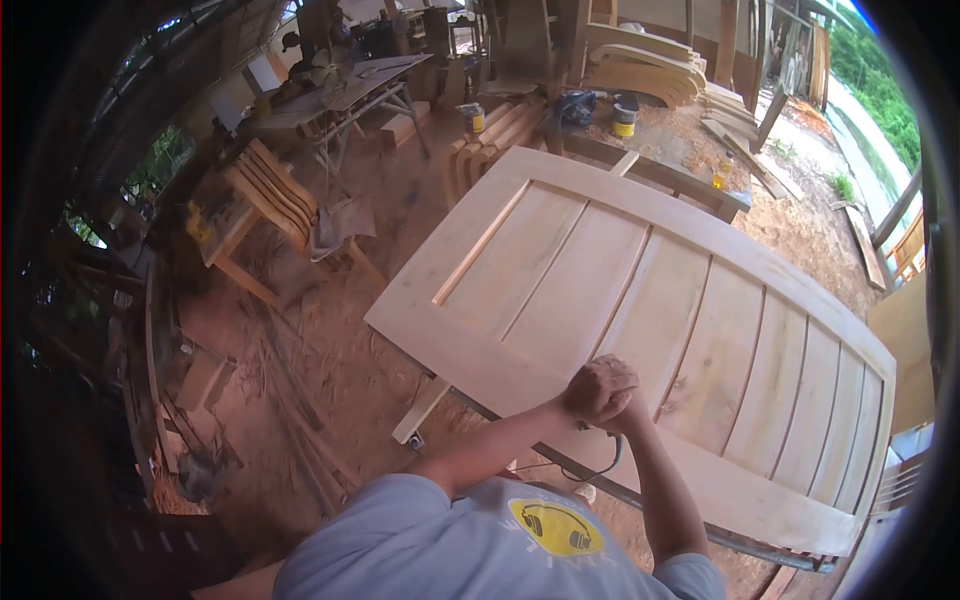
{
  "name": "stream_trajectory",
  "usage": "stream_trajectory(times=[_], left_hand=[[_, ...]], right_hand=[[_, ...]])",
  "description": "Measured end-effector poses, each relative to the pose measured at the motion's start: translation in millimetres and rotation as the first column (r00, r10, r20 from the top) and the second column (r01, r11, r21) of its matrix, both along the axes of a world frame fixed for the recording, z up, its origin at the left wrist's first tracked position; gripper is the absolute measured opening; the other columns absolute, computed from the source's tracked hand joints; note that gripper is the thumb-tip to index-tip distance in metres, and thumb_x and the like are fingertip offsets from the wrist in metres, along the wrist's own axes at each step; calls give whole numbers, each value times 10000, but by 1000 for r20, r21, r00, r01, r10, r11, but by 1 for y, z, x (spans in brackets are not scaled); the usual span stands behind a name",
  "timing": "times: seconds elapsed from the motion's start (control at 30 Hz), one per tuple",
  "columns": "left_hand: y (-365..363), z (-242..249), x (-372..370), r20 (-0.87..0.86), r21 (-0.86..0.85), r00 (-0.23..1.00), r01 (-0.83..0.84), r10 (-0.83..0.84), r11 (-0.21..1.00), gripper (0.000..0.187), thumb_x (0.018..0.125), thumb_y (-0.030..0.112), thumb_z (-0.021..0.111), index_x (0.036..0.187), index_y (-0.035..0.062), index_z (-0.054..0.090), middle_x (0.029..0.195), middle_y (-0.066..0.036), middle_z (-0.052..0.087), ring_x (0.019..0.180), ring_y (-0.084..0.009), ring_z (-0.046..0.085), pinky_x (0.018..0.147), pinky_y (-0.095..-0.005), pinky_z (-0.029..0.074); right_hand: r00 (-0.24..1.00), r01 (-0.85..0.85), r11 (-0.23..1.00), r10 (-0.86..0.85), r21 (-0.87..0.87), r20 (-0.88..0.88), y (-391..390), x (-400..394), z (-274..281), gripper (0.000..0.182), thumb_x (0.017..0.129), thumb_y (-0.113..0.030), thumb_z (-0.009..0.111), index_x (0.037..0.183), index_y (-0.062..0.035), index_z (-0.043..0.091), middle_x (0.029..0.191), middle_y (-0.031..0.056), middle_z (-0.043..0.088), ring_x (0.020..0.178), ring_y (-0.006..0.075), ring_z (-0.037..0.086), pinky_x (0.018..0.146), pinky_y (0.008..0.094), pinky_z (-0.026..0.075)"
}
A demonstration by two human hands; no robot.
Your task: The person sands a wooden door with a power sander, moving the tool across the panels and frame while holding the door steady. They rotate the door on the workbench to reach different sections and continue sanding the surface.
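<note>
Our left hand [594, 388] looks closed, pressed against our right hand [630, 396], whose grip we cannot tell. Both are over a large, pale, framed wooden panel [700, 370]; a cable [612, 463] curves nearby.

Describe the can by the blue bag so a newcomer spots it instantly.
Past the far edge of the big slatted wooden panel is a bench strewn with shavings. On it stands the partly yellow can, just right of the blue bag. That bag beside it distinguishes it from the similar can farther left.
</note>
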State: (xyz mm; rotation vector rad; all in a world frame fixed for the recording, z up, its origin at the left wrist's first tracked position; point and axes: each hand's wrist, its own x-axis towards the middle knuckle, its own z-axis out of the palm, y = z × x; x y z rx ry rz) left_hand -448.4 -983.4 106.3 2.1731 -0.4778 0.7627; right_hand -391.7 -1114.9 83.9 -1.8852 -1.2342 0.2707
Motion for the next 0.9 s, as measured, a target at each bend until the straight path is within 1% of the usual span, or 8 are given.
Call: stream_trajectory(times=[0.17,0.4,0.43,0.47,0.57,0.7,0.8,0.9], left_hand=[[94,-14,-24,41,-4,982,-182,182,983,299,877,206,561,1049,13,712,1052,-191,720,984,-383,693,1000,-527,500],[223,-11,-78,-32,54,920,-389,391,920,328,925,231,512,1054,7,714,1059,-212,718,1024,-415,671,996,-510,488],[236,-11,-85,-60,48,904,-420,422,906,334,931,236,508,1049,7,722,1062,-215,720,1026,-411,673,989,-497,488],[245,-8,-92,-106,24,899,-426,426,905,346,942,244,499,1053,2,720,1065,-212,723,1031,-405,675,980,-487,489],[258,-7,-109,-148,55,901,-404,408,913,415,996,267,439,1068,-37,712,1066,-220,722,1040,-386,678,971,-457,501],[237,-5,-110,-108,64,935,-333,338,941,390,967,261,452,1064,-26,698,1045,-215,711,988,-406,666,951,-495,498],[201,-6,-96,-73,69,954,-287,292,955,394,965,267,453,1058,-28,697,1044,-217,710,985,-400,668,944,-496,499],[159,-2,-68,-103,28,974,-202,204,979,376,958,255,468,1037,-29,702,1020,-214,716,962,-396,674,935,-489,501]], right_hand=[[987,-159,987,159,21,-7,105,-7,-9,407,736,-222,710,1122,-94,691,1225,189,642,1247,362,554,1072,465,435],[880,-356,929,368,-97,299,276,-35,-44,392,653,-181,710,1040,-120,713,1174,141,678,1202,343,585,1052,457,445],[870,-379,920,390,-94,303,300,-42,-50,391,641,-176,710,1029,-124,716,1167,134,683,1196,340,590,1049,456,446],[869,-422,906,409,-14,279,323,-50,-65,331,642,-165,719,970,-122,722,1065,119,712,1141,332,622,1006,454,474],[884,-397,895,432,-205,176,320,-73,-24,269,669,-153,722,937,-123,725,1021,102,725,1076,321,655,948,444,507],[888,-367,907,407,-205,212,294,-81,-24,254,686,-139,712,938,-111,724,1030,98,726,1069,318,658,935,430,515],[962,-149,985,126,81,240,258,-86,-50,231,697,-133,699,925,-102,718,1023,104,724,1058,316,657,926,421,518],[940,-246,940,291,-237,179,190,-51,2,205,706,-127,687,909,-112,712,1003,99,723,1022,310,664,913,424,518]])
